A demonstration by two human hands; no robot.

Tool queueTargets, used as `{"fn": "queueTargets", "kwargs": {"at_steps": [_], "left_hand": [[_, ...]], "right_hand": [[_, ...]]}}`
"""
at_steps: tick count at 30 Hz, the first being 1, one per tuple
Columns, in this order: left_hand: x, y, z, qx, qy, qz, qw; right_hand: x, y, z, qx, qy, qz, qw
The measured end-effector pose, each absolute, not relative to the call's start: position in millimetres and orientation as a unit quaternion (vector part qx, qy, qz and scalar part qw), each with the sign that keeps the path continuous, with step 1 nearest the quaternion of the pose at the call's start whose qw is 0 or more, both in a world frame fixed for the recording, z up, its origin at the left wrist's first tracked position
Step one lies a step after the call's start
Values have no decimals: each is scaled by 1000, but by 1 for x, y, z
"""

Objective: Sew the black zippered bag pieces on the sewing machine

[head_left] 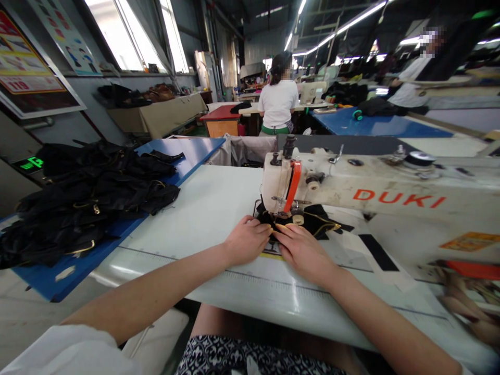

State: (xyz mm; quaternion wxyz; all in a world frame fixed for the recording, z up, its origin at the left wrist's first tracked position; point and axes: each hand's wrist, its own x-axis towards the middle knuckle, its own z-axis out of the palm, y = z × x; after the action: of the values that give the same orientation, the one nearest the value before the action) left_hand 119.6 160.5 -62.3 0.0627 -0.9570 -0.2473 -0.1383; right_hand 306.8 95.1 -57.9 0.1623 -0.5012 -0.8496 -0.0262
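Both hands meet at the needle of a white sewing machine (312, 182) marked DUKI. A piece of black fabric with a gold zipper (318, 221) lies under the machine's head and stretches off to the right. My left hand (250, 239) has its fingers closed on the fabric's near edge, just left of the needle. From the right, my right hand (302, 250) presses its fingers together on the same edge, the fingertips almost touching those of the left. The fabric beneath the fingers is mostly hidden.
A heap of black zippered fabric (86, 198) lies on a blue table (195, 151) at the left. On the machine's pale tabletop (219, 192), a black strip (378, 252) rests at the right. A person in a white shirt (278, 104) is farther back; another stands at right.
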Motion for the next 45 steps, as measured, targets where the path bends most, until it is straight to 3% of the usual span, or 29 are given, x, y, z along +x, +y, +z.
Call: {"fn": "queueTargets", "kwargs": {"at_steps": [10,23,45], "left_hand": [[115,164,-71,-957,-238,-157,48],[119,170,-76,-962,-217,-161,36],[125,170,-84,-951,-232,-206,1]], "right_hand": [[317,99,-57,-520,-832,-24,192],[316,102,-53,-577,-799,-89,147],[316,103,-56,-575,-801,-77,145]]}}
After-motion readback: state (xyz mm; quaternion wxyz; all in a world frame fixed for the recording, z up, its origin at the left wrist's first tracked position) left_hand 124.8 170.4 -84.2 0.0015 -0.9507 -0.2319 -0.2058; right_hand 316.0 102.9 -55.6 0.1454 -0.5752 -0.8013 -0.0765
